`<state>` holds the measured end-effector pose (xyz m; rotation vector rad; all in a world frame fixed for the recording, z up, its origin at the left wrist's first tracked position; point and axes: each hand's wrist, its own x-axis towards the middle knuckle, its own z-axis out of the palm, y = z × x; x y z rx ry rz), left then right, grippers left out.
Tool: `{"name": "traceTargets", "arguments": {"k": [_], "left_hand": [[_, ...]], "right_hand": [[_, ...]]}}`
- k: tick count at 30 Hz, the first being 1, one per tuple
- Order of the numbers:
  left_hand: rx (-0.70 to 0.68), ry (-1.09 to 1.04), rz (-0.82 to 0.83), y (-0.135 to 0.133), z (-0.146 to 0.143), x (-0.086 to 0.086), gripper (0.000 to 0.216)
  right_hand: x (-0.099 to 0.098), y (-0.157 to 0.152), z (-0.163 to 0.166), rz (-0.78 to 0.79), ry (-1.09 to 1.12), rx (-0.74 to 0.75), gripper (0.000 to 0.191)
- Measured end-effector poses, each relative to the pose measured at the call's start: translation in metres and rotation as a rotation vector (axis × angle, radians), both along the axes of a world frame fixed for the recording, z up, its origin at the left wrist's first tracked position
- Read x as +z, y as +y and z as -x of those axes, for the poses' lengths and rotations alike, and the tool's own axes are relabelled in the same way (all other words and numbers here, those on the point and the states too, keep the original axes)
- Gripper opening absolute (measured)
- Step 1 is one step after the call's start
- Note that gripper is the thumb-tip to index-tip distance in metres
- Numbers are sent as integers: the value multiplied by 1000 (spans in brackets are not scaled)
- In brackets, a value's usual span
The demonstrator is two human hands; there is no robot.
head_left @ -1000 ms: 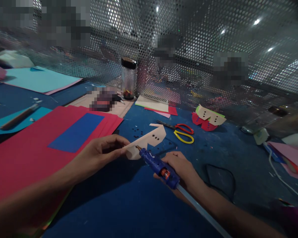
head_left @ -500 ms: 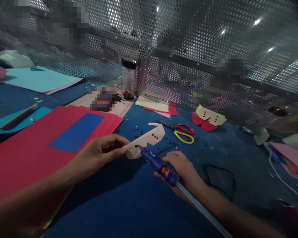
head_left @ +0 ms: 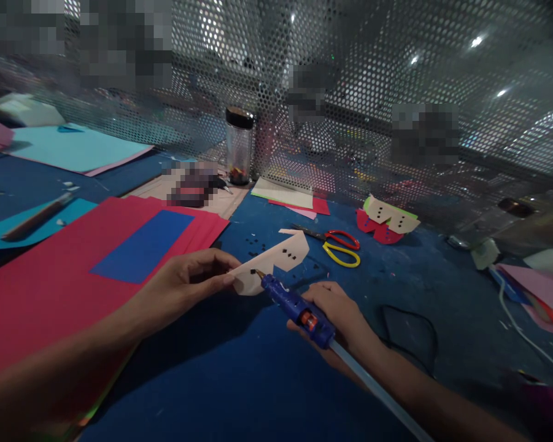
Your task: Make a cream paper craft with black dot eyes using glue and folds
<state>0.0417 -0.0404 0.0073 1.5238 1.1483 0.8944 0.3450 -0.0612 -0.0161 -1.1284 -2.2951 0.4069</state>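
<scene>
My left hand (head_left: 191, 283) pinches the near end of a cream paper cut-out (head_left: 276, 261) with small black marks, holding it just above the blue table. My right hand (head_left: 338, 313) grips a blue hot glue gun (head_left: 297, 307) with a clear glue stick poking out of its back. The gun's nozzle touches the cut-out's near edge, close to my left fingertips.
Red sheets with a blue rectangle (head_left: 142, 245) lie at the left. Red-and-yellow scissors (head_left: 338, 245) rest beyond the cut-out. Similar cut-outs (head_left: 386, 218) lie at the back right, by a jar (head_left: 238, 146) and a perforated metal screen (head_left: 396, 73). A white cord (head_left: 525, 337) runs at the right.
The glue gun nozzle has shifted slightly along the cut-out's near edge. Both hands stay almost in place.
</scene>
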Motion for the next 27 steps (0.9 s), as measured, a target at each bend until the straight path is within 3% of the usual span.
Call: {"name": "traceTargets", "arguments": {"k": [6,12,16,20,23,27], "left_hand": [[66,-14,-4,5,7,0,24],[169,61,-11,4,9,9,23],[141,44,-14,5,7,9,25],[93,34,-25,7,6,4,26],[70,45,-27,7,6,2,27],[50,20,-13,5,6,0,28]], "right_hand": [[40,-5,-1,119,58,-57,13],[50,-8,-5,169,94,-148,26],[42,-7,0,152,49,-43,17],[15,0,5,-28,20,-38,19],[1,3,6,-53,1,-21,17],[2,2,5,-29,-13,-6,18]]}}
